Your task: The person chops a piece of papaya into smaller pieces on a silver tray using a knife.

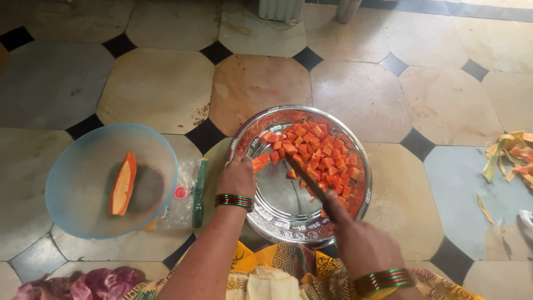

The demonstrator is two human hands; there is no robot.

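While you are looking down at the tiled floor, this is how things are lying:
Left hand: your left hand [237,179] is curling closed over a papaya strip [260,162], pinning it against the inner wall of the steel bowl [261,219].
Right hand: your right hand [358,241] is gripping the handle of a knife [306,179], forefinger lying along it, and the blade is reaching up to the strip.
Cut pieces: orange cubes [322,155] are piling up in the far half of the steel bowl.
Blue bowl: it [72,166] is sitting to your left, holding one papaya slice [123,184].
Beside it: a plastic bag [180,200] is lying between the two bowls.
Peels: scraps [508,155] are lying at the far right, well apart.
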